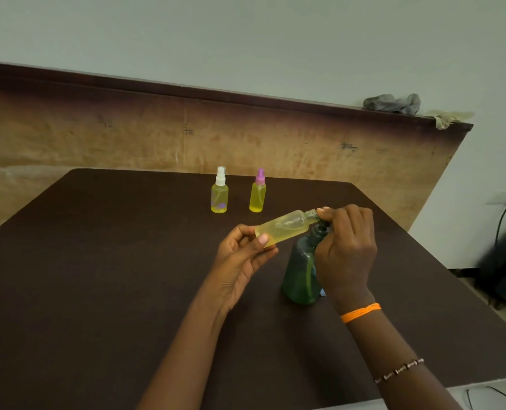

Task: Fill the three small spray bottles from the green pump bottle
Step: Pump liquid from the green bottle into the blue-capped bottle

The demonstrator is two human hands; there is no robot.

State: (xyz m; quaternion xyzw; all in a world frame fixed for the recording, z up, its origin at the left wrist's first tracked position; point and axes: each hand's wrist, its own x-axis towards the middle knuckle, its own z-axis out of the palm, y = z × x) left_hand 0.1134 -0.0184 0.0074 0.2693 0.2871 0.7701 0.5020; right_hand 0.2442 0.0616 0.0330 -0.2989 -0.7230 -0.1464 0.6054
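The left hand (247, 253) pinches the base of the uncapped third spray bottle (285, 227) between thumb and fingers (262, 240), tilting its neck toward the green pump bottle (300, 273), while the right hand (346, 241) curls its fingers over that bottle's pump head beside the open neck. Behind them on the tabletop (98, 291) stand the white-capped bottle (219, 192) and the pink-capped bottle (258, 193) — both capped and holding yellow liquid, so seemingly done. The held one looks partly filled — topping up and capping likely remain.
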